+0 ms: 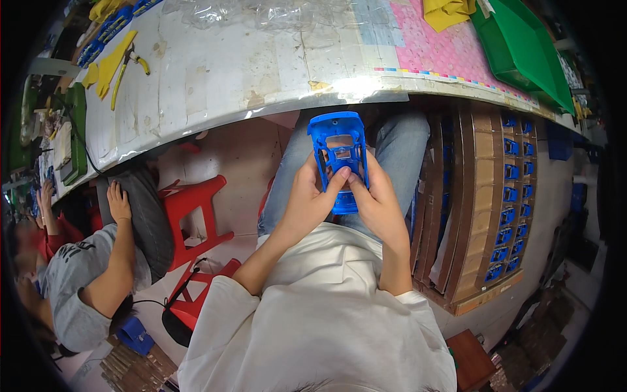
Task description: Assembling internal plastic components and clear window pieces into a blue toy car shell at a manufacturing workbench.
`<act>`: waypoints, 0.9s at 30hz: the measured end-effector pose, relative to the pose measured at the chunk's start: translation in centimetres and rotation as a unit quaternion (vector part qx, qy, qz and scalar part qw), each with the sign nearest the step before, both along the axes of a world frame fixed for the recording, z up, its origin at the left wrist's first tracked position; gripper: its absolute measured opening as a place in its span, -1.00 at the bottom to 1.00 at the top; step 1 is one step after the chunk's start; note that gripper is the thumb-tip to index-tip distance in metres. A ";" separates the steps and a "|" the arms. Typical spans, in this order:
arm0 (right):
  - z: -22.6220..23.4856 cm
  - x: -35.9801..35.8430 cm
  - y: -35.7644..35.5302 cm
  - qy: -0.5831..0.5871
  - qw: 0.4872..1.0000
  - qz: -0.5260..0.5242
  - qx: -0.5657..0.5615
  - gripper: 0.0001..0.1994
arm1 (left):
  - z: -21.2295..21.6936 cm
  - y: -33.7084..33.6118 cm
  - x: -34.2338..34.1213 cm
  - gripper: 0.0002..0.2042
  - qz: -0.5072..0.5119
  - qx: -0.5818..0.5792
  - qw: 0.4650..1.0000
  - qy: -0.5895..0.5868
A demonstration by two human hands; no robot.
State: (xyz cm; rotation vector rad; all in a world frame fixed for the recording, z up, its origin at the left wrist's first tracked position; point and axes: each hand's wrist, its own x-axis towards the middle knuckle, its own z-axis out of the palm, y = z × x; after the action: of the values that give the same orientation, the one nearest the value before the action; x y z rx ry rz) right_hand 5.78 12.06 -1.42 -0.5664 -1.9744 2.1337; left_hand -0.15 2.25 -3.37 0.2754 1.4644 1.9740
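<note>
Both hands hold one blue plastic shell (341, 160), a moulded car-body shape with window cut-outs, upright over the person's lap just below the bench (215, 72) edge. Left hand (308, 196) wraps the shell's lower left side, thumb pressed across the front. Right hand (377, 199) grips the lower right side, fingers curled behind (fingertips hidden by the shell). The bottom end of the shell is covered by both thumbs, so its lower edge can't be made out.

On the bench: clear plastic film (281, 13) near the top, cut off by the frame; yellow-handled pliers (127, 65) at left, beside yellow plastic parts (104, 72). A pink patterned mat (437, 46) lies at right, next to a green tray (522, 49) that runs out of view. Yellow cloth (447, 12) at the top edge, only partly seen.

Right of the lap, a cardboard box (480, 215) with dividers holds a row of blue parts (513, 196), small and bent by the lens, details unclear. Red plastic stools (196, 215) stand on the floor at left. A second person in a grey shirt (75, 281) sits at far left, one hand (119, 202) resting on a dark-trousered knee; the rest of that figure is lost at the dark rim.
</note>
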 end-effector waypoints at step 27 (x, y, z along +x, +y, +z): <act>1.0 -3.5 -1.5 -0.020 0.999 -0.003 -0.035 -0.79 | 3.4 -3.5 -6.8 -0.65 0.017 -0.160 0.939 0.305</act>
State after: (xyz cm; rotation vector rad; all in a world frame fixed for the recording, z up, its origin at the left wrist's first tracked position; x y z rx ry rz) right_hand 2.32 10.52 -0.45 -0.6293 -1.9224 2.2116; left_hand -6.96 -1.29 -0.01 0.7714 2.1579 1.7080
